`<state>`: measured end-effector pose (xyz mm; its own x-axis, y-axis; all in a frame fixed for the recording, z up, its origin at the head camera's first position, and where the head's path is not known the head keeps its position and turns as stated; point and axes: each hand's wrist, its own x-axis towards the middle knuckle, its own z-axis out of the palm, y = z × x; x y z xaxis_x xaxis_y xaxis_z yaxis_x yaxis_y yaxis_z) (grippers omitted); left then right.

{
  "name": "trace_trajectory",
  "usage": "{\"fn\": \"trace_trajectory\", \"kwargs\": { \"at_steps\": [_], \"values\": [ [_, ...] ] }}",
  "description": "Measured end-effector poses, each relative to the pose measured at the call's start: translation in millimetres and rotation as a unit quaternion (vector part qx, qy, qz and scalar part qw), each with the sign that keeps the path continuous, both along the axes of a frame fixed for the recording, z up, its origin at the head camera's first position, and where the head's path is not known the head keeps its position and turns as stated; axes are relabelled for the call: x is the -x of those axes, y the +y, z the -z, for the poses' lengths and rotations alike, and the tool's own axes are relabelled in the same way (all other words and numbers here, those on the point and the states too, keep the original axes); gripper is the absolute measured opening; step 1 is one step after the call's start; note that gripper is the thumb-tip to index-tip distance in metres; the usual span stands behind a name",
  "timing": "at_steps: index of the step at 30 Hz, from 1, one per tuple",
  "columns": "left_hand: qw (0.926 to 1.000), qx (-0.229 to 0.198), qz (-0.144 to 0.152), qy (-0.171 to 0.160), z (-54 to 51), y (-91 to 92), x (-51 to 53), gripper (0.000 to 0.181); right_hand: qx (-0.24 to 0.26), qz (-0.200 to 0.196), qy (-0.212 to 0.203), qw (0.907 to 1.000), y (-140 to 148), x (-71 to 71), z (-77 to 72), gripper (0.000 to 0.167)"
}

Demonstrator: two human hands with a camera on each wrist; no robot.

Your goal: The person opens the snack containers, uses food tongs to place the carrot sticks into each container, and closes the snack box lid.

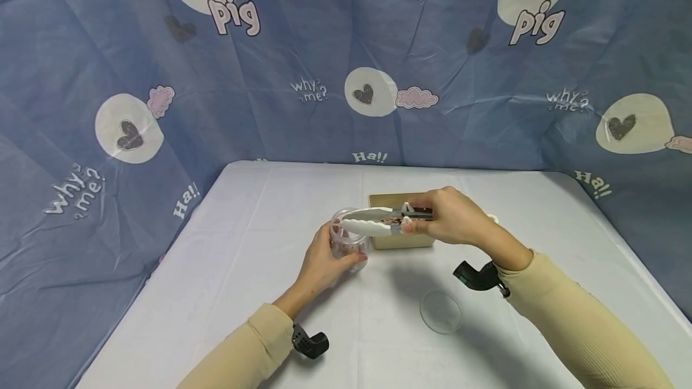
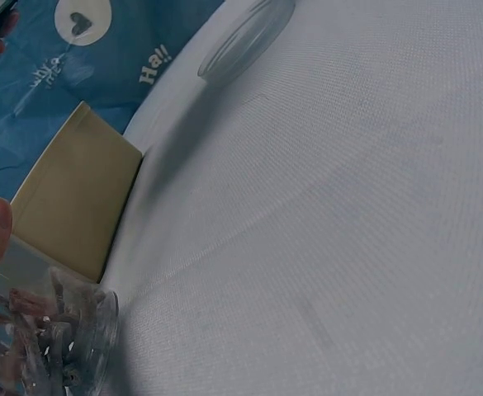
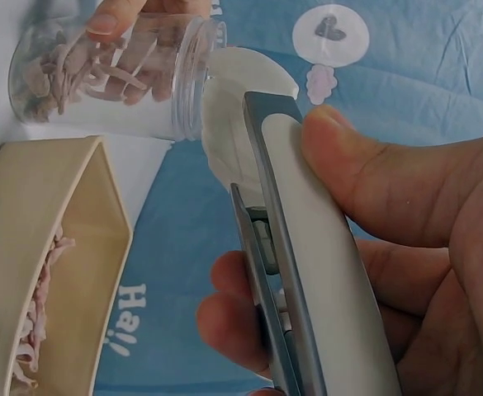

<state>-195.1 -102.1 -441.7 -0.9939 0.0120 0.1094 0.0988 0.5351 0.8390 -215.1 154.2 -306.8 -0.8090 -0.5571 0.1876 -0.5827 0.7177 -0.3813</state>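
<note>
My left hand [image 1: 319,266] grips a clear plastic jar [image 1: 348,249] by its side, fingers and thumb around it. Thin pinkish-brown strips [image 3: 68,70] lie in the jar's lower part, as the right wrist view shows. With my right hand [image 1: 459,219] I hold a pair of tongs [image 1: 373,229] with white scalloped tips and grey-edged handles. Those tips are at the jar's open mouth; whether they pinch anything cannot be made out. Just behind and right of the jar stands a beige rectangular box [image 1: 402,243], holding more of these strips [image 3: 36,318].
A clear round lid [image 1: 441,312] lies flat on the white tablecloth [image 1: 259,269], in front of the box and to its right. Blue printed cloth [image 1: 303,131] hangs behind and at both sides of the table. Each wrist carries a black camera mount [image 1: 310,343].
</note>
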Motion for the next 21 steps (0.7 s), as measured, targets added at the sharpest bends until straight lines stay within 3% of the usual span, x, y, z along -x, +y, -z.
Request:
{"fn": "trace_trajectory", "kwargs": {
  "at_steps": [17,21],
  "values": [
    [1.0,0.003,0.002,-0.002,-1.1,0.4,-0.7,0.094,-0.001,0.011,0.001,0.9999,3.5,2.1,0.6,0.018],
    [1.0,0.003,0.002,0.002,-0.2,0.4,0.0,0.093,-0.002,0.022,0.005,0.9997,9.2,3.7,0.2,0.026]
  ]
}}
